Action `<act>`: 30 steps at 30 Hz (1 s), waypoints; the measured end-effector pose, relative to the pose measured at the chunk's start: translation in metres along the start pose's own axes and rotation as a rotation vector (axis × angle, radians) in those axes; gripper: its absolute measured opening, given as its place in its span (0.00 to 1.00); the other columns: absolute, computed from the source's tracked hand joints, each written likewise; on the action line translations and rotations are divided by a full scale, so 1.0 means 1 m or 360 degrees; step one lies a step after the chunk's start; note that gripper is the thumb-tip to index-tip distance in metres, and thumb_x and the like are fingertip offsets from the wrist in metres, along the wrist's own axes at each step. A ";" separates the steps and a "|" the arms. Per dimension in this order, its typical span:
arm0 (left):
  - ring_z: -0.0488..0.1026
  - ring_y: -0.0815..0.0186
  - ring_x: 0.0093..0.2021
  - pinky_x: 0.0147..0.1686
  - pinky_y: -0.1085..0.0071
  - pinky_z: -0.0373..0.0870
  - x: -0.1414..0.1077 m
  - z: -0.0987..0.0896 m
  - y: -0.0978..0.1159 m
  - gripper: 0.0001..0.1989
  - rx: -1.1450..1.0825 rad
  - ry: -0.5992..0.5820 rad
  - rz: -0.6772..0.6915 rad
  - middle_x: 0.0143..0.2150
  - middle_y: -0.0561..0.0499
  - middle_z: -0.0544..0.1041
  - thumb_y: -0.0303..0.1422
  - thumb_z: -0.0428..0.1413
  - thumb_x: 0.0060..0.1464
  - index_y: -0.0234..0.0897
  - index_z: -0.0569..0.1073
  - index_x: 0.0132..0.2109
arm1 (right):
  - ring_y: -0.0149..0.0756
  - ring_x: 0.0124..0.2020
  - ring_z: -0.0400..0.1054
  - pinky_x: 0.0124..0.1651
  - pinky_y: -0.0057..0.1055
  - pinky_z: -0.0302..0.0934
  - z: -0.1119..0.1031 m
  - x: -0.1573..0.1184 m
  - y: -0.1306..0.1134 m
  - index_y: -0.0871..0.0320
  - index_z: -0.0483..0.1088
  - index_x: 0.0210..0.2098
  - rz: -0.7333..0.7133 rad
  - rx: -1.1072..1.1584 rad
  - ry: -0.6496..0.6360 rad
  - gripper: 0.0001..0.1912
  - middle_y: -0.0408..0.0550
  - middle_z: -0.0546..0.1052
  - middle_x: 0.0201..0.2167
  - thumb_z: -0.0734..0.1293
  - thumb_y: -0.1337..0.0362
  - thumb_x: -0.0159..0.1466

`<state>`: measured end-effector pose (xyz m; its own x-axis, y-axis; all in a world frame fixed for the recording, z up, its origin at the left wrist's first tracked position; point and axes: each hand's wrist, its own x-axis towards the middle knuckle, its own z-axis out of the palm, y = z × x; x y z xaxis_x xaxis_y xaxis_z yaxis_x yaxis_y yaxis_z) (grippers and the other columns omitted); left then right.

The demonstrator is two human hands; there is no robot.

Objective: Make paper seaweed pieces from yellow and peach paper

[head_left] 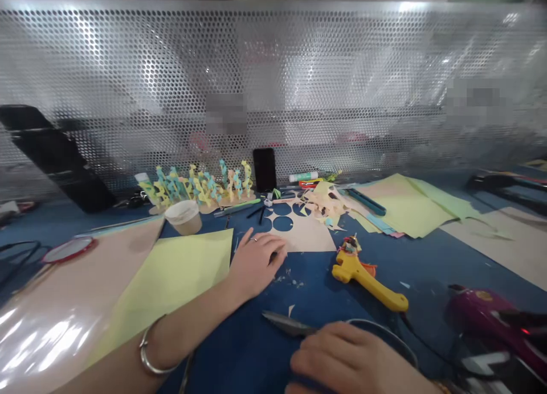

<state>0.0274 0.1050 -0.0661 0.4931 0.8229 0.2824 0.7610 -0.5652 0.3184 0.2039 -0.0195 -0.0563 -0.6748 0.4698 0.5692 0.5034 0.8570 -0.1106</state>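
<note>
My left hand [256,263], with a ring and a bangle on its wrist, rests palm down on the blue table, fingers extended. Its fingertips touch the near left edge of a cream paper sheet [314,237] with round holes cut in it. My right hand [352,357] is low in front, its fingers curled together over the handle end of metal scissors [285,323]. The blades point left; the grip is hidden behind the hand. A dark curved rim [387,330] shows just beyond it. Yellow paper [188,263] lies left of my left hand.
A yellow hand tool [370,281] and a purple device [491,320] lie right. Paper scraps [327,200], a glue stick [303,176] and a phone [265,169] are behind. Coloured paper twists [205,186] stand behind a paper cup [184,218]. A perforated metal panel [299,86] borders the table.
</note>
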 end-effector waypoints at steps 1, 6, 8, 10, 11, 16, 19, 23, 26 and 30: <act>0.66 0.63 0.56 0.64 0.55 0.41 0.001 -0.001 -0.001 0.13 0.0016 0.0027 -0.0037 0.53 0.55 0.75 0.36 0.46 0.62 0.47 0.73 0.48 | 0.27 0.33 0.71 0.37 0.25 0.61 -0.009 0.001 0.004 0.55 0.70 0.39 0.0010 -0.0007 -0.0135 0.11 0.39 0.78 0.32 0.57 0.62 0.70; 0.63 0.56 0.57 0.57 0.55 0.55 0.007 -0.009 -0.013 0.17 0.0089 0.0096 -0.0298 0.58 0.48 0.69 0.36 0.45 0.60 0.42 0.69 0.54 | 0.34 0.34 0.70 0.36 0.30 0.60 -0.032 0.001 0.023 0.55 0.71 0.39 0.0377 -0.0135 -0.0459 0.06 0.45 0.76 0.35 0.63 0.65 0.65; 0.64 0.51 0.57 0.55 0.54 0.58 0.012 -0.012 -0.021 0.19 0.0110 0.0026 -0.0369 0.57 0.44 0.69 0.41 0.48 0.58 0.40 0.70 0.53 | 0.36 0.34 0.69 0.35 0.32 0.59 -0.032 0.000 0.027 0.54 0.71 0.39 0.0454 -0.0160 -0.0556 0.05 0.44 0.75 0.35 0.63 0.65 0.63; 0.64 0.48 0.56 0.54 0.53 0.58 0.019 -0.015 -0.027 0.24 0.0122 -0.0061 -0.0418 0.56 0.42 0.70 0.47 0.49 0.56 0.38 0.71 0.53 | 0.36 0.33 0.68 0.33 0.33 0.57 -0.028 -0.002 0.027 0.53 0.70 0.37 0.0453 -0.0180 -0.0597 0.04 0.42 0.74 0.33 0.64 0.65 0.62; 0.65 0.46 0.56 0.54 0.53 0.58 0.023 -0.017 -0.030 0.26 0.0127 -0.0101 -0.0442 0.56 0.40 0.69 0.50 0.49 0.55 0.37 0.71 0.52 | 0.36 0.32 0.68 0.32 0.33 0.56 -0.026 -0.002 0.026 0.53 0.70 0.37 0.0433 -0.0186 -0.0602 0.03 0.41 0.74 0.32 0.65 0.65 0.62; 0.69 0.43 0.51 0.45 0.58 0.65 0.047 -0.021 -0.030 0.31 0.0139 -0.0285 -0.0502 0.53 0.36 0.70 0.57 0.52 0.48 0.36 0.73 0.49 | 0.35 0.30 0.66 0.31 0.34 0.51 -0.019 -0.004 0.022 0.53 0.69 0.35 0.0395 -0.0183 -0.0573 0.02 0.40 0.73 0.31 0.64 0.64 0.63; 0.71 0.47 0.47 0.42 0.60 0.68 0.061 -0.022 -0.024 0.26 0.0127 -0.0435 -0.0498 0.49 0.38 0.73 0.51 0.58 0.47 0.36 0.74 0.45 | 0.36 0.31 0.66 0.30 0.34 0.50 -0.019 -0.004 0.022 0.53 0.69 0.36 0.0404 -0.0166 -0.0621 0.02 0.40 0.73 0.32 0.64 0.64 0.64; 0.73 0.59 0.44 0.42 0.59 0.71 0.078 -0.026 -0.020 0.15 0.0073 -0.0656 -0.0547 0.49 0.45 0.73 0.38 0.55 0.58 0.35 0.71 0.49 | 0.36 0.31 0.65 0.30 0.34 0.48 -0.020 -0.006 0.022 0.53 0.69 0.36 0.0390 -0.0166 -0.0638 0.04 0.41 0.73 0.32 0.62 0.64 0.65; 0.72 0.58 0.46 0.43 0.59 0.72 0.086 -0.029 -0.022 0.13 -0.0016 -0.0737 -0.0572 0.51 0.47 0.72 0.36 0.54 0.59 0.37 0.71 0.50 | 0.36 0.31 0.65 0.30 0.34 0.48 -0.019 -0.008 0.021 0.53 0.69 0.36 0.0390 -0.0178 -0.0645 0.04 0.41 0.73 0.32 0.62 0.64 0.65; 0.72 0.57 0.46 0.43 0.59 0.72 0.083 -0.028 -0.024 0.15 -0.0184 -0.0728 -0.0561 0.51 0.46 0.72 0.36 0.54 0.59 0.35 0.70 0.51 | 0.36 0.32 0.65 0.30 0.34 0.48 -0.019 -0.008 0.022 0.53 0.69 0.36 0.0392 -0.0179 -0.0642 0.04 0.41 0.73 0.33 0.62 0.64 0.65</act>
<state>0.0388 0.1854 -0.0249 0.3699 0.8891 -0.2697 0.8738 -0.2343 0.4261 0.2302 -0.0083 -0.0479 -0.6726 0.7194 0.1738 0.7145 0.6924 -0.1010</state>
